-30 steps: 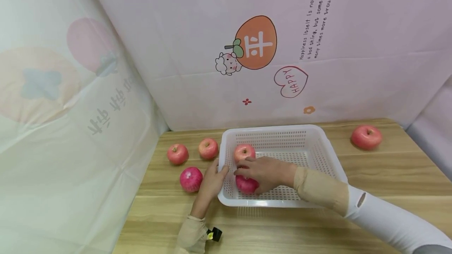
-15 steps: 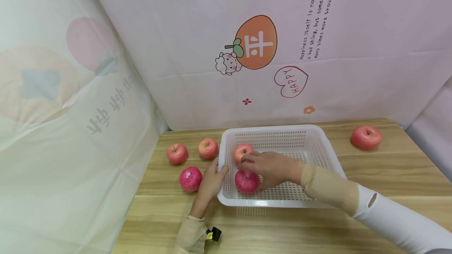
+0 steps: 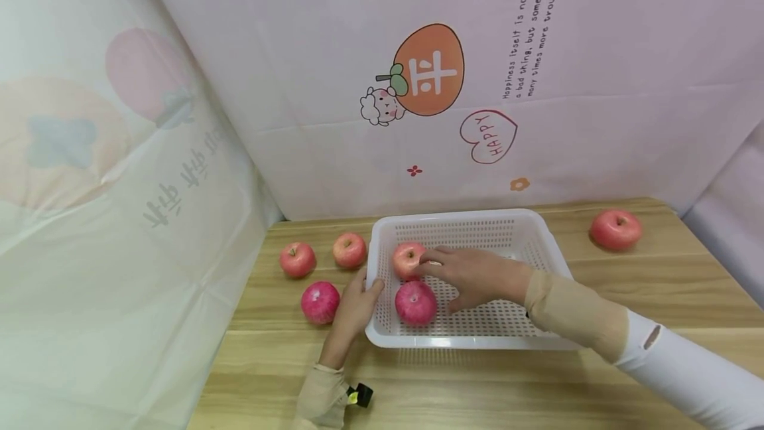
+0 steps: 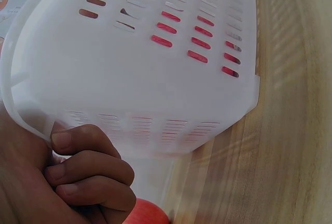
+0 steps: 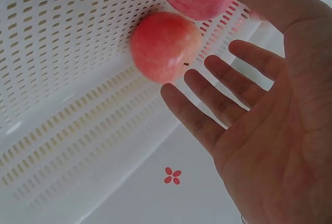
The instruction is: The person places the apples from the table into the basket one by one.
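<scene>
A white plastic basket [image 3: 471, 342] with slotted walls stands on the table. My left hand [image 3: 355, 307] grips its left rim; the left wrist view shows the curled fingers [image 4: 93, 167] at the rim. Inside, at the left end, lie a light red apple [image 3: 408, 261] and, nearer me, a darker pink apple [image 3: 416, 304]. My right hand [image 3: 477, 275] is over the basket just right of both apples, fingers spread and holding nothing. In the right wrist view its palm [image 5: 280, 141] faces the camera, with the light red apple [image 5: 163, 46] beyond the fingertips.
Left of the basket lie two light red apples [image 3: 297, 259] [image 3: 349, 250] and a dark pink apple [image 3: 320, 302] close to my left hand. Another red apple [image 3: 616, 229] sits at the table's far right. A printed cloth [image 3: 334, 151] hangs behind the table [image 3: 477, 390].
My right hand has let go of the darker pink apple in the basket and drawn away to the right, its fingers spreading. My left hand keeps its grip on the rim.
</scene>
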Available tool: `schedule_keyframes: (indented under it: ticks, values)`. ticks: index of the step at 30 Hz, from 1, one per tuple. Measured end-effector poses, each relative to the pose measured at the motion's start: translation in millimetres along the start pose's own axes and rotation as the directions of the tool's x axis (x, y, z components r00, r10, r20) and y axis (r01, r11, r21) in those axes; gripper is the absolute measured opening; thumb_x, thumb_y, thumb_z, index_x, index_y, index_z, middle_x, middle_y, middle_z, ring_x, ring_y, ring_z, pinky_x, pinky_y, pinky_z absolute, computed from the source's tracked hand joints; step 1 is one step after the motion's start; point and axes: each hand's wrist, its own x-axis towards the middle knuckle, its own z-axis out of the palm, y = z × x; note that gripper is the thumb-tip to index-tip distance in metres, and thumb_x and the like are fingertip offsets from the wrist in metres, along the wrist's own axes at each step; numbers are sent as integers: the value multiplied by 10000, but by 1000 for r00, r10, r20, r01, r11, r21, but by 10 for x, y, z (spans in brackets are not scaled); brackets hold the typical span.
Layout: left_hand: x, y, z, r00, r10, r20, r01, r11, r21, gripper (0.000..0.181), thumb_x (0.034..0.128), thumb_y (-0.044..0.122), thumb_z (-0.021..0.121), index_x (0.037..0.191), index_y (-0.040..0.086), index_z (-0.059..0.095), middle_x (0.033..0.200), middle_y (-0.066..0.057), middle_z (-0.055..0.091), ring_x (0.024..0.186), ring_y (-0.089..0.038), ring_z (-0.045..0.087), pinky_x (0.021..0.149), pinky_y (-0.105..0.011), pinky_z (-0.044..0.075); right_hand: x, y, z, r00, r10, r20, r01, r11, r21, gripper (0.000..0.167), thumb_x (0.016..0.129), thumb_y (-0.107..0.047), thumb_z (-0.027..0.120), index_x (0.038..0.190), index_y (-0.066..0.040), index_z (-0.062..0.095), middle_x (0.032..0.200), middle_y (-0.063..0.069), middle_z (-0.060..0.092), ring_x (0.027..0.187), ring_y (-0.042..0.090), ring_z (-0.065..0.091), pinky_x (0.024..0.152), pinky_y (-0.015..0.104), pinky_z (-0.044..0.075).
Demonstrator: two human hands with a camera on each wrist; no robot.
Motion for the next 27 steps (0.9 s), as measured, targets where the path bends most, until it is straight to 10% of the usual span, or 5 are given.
schedule_keyframes:
  ticks: [27]
  values:
    - [-19, 11, -10, 1000, 7, 14, -7, 999, -31, 451, 1047, 276, 568, 1441, 56, 580, 1129, -269, 751, 886, -304, 774, 708, -399, 644, -517, 428, -196, 986, 166, -28, -166, 986, 10, 847, 828, -429, 905, 1541, -168, 530, 1557, 115, 546, 1426, 375, 547, 1105, 597, 517]
